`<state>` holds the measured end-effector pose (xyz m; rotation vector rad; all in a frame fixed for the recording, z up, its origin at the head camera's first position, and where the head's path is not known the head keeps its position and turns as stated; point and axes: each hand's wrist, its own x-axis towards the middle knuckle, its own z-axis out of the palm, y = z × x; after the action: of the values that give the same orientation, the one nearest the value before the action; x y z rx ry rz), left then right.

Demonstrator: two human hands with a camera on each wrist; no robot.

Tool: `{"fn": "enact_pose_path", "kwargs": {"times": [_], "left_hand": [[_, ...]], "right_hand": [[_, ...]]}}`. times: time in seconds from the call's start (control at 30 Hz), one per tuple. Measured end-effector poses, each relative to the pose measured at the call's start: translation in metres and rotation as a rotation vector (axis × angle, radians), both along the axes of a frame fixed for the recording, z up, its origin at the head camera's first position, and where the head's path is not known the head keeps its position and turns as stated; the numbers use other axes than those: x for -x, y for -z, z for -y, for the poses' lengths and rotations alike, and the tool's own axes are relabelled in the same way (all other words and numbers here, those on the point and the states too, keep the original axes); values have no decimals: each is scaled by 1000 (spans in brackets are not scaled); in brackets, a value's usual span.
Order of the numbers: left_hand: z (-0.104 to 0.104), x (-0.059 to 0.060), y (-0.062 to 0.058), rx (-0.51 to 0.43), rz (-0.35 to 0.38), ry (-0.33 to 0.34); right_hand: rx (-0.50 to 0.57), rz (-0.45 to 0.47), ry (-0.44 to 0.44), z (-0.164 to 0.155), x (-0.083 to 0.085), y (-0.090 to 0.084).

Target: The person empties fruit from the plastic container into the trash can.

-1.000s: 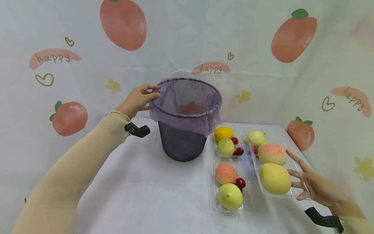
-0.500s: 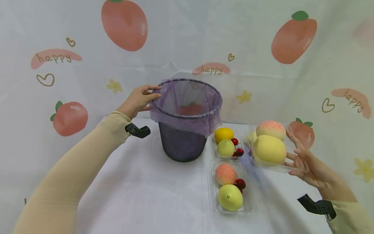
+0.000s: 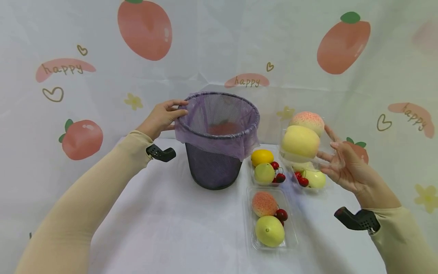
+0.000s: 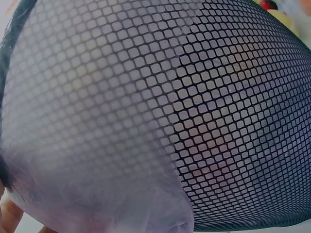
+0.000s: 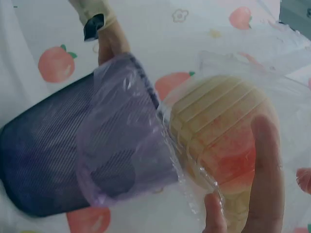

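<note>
My left hand (image 3: 161, 117) grips the rim of a dark mesh wastebasket (image 3: 213, 167), thumb and fingers at its left side. A thin purple bin liner (image 3: 219, 142) is folded over that rim. My right hand (image 3: 352, 173) holds a clear plastic fruit box (image 3: 295, 157) up in the air, right of the basket and roughly level with its rim. Inside the box lie a pink-and-cream peach (image 3: 308, 120) and a large yellow fruit (image 3: 301, 141). In the right wrist view, fingers (image 5: 266, 174) press along the box, which overlaps the basket's lined mouth.
On the white table (image 3: 164, 228), two clear boxes stand right of the basket: one with a lemon (image 3: 262, 157), green fruit and cherries, a nearer one with a peach (image 3: 264, 203). Behind the raised box sit cherries (image 3: 302, 180) and pale green fruit (image 3: 315, 179). A printed cloth backdrop (image 3: 191, 45) rises behind.
My right hand has lifted the fruit box off the right side of the table and carried it up, forward and left, uncovering cherries and green fruit beneath. My left hand stays on the rim.
</note>
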<state>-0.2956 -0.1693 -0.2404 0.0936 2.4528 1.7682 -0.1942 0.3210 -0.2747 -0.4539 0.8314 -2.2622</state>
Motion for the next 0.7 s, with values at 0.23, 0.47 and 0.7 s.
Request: {"fn": "enact_pose_path", "kwargs": {"times": [0.23,0.47,0.7], "left_hand": [[0,2,0,-9,3,-3],[0,3,1,-3,2,-8],[0,3,0,-1,11,-13]], "right_hand": [[-92,-32,88,33,4,-35],[-248,-76,208,58,16,-62],[-343,-42,311,84,27,-80]]}}
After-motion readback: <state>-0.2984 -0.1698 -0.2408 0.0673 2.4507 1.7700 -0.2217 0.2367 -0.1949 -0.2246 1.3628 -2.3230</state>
